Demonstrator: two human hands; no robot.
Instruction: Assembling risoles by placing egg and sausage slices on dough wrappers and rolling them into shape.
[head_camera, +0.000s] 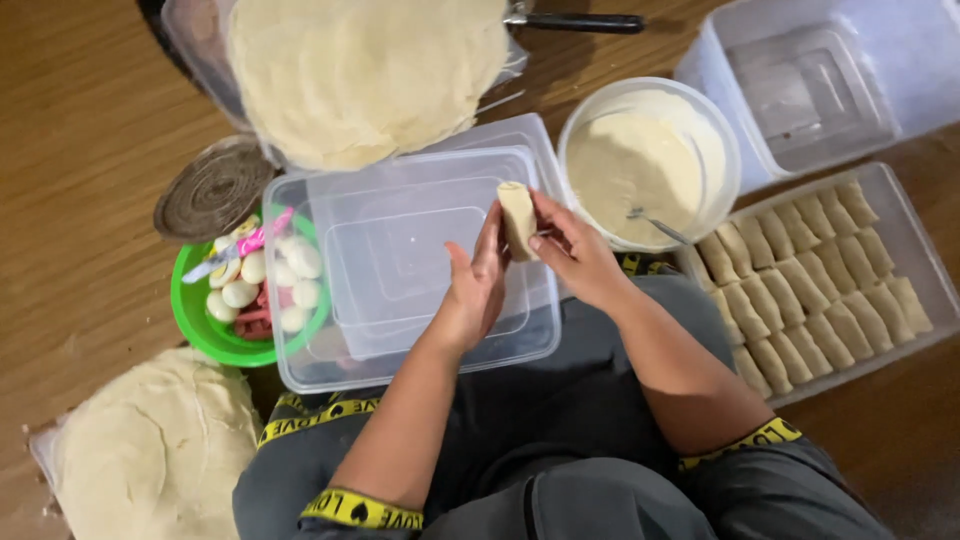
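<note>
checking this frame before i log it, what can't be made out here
- Head view: what is inside the rolled wrap; both the left hand and right hand cover its sides.
- The green bowl: its right part sits behind the clear plastic container.
- Bottom wrapper stack: cut off by the left and bottom edges.
- Utensil in the batter bowl: too small to identify.

A wooden floor (90, 120) is carrying a clear tub (420, 330) at centre, a batter bowl (650, 160) at one o'clock, a roll tray (830, 270) at three, a green bowl (215, 335) at nine.
</note>
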